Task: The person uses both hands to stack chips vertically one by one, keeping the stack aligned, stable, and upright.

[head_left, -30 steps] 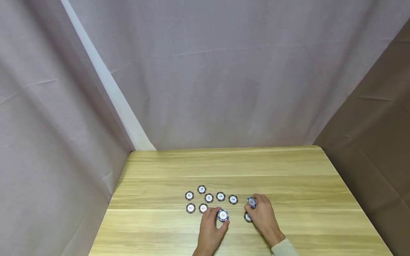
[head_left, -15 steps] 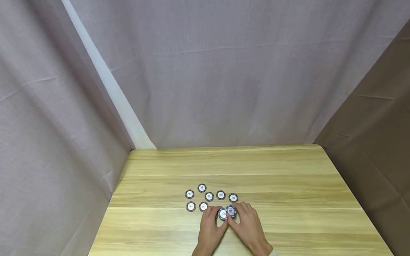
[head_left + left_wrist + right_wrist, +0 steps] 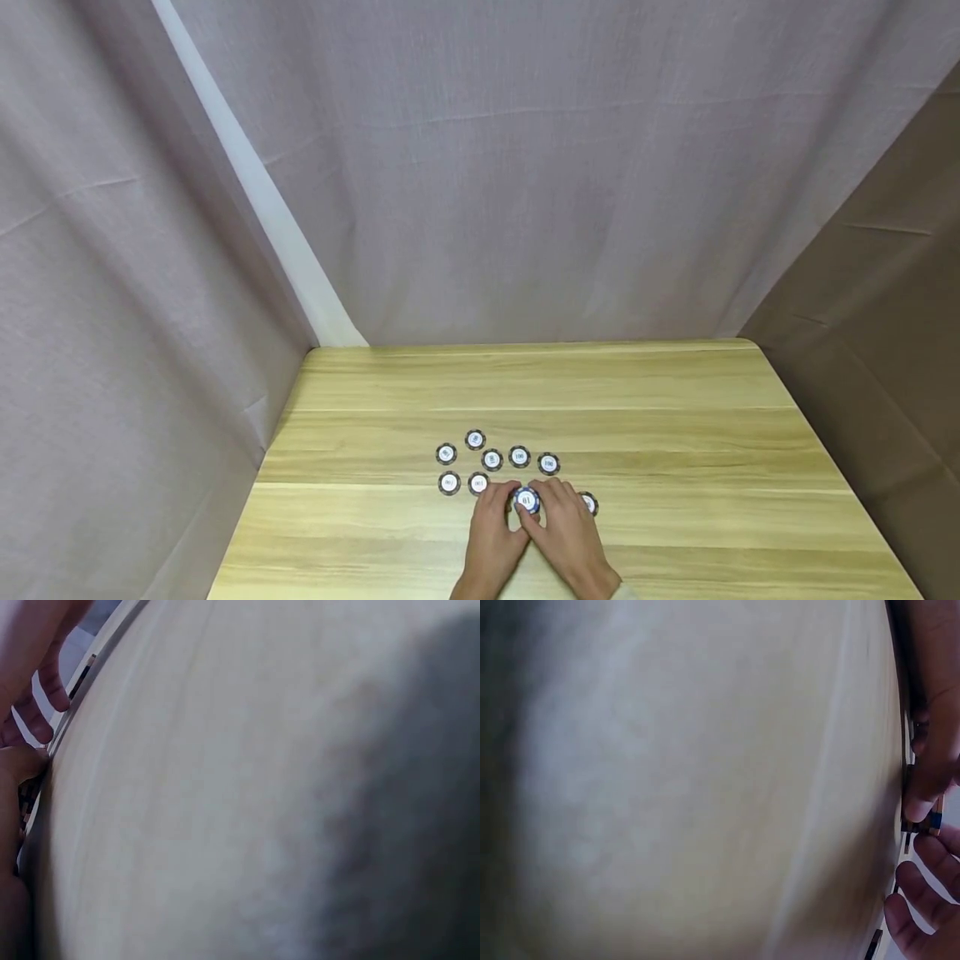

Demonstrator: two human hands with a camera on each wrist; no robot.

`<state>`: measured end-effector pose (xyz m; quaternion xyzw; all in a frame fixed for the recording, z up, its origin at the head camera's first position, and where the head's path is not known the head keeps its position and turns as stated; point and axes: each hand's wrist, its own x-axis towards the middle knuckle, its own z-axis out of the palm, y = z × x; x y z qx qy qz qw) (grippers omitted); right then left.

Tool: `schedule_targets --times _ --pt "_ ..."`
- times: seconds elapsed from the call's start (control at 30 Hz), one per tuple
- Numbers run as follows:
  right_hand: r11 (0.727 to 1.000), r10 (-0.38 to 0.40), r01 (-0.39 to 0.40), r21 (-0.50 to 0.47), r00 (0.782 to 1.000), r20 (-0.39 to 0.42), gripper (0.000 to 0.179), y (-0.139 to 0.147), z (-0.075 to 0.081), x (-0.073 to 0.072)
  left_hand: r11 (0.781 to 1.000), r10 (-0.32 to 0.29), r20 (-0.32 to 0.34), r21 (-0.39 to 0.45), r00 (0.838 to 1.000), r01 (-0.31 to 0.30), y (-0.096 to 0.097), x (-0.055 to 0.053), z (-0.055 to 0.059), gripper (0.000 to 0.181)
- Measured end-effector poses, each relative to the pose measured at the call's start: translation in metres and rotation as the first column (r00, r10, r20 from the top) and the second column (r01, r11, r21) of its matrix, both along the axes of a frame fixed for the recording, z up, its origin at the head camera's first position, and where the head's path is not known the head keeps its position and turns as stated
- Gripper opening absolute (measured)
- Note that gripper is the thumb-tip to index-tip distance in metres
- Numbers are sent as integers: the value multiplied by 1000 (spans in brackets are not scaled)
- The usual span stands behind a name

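A blue-rimmed poker chip [image 3: 527,501] marked 10 lies face up between both hands, on top of what looks like a small stack. My left hand [image 3: 492,533] holds the stack from its left side, thumb at the near edge. From the right, my right hand [image 3: 572,533] pinches the top chip between thumb and fingers. At the edge of the right wrist view, the stacked poker chips [image 3: 934,819] show their layered rims beside a thumb; how many there are cannot be told. Partly behind the right hand lies a black poker chip [image 3: 591,502].
Several black poker chips marked 100 lie flat beyond the hands, among them one chip [image 3: 519,456] at the middle and another chip [image 3: 449,483] at the left. They rest on a wooden table [image 3: 637,392]. A grey curtain [image 3: 480,208] hangs behind it.
My right hand has moved left, bringing its blue chip from beside the black chip onto the one at my left hand. The black chip at right shows again. My left hand has stayed in place.
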<state>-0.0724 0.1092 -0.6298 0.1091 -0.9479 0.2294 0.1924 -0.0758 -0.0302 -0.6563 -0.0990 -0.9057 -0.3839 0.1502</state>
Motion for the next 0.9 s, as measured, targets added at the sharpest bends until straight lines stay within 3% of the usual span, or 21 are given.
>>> schedule_targets --times 0.23,0.4,0.67,0.9 --pt "995 -56 60 -76 997 47 32 6 6 0 1000 12 -33 -21 999 -12 2 -1 1 47" --pt "989 -91 98 -107 993 70 30 20 14 -1 1000 27 -6 -4 1000 -27 5 1 2 46" --pt "973 -166 200 -118 954 250 44 48 21 6 999 39 -1 14 999 -39 5 3 1 43" --pt "977 -167 199 -75 935 312 50 58 20 16 999 44 -3 -9 999 -44 4 4 0 49"
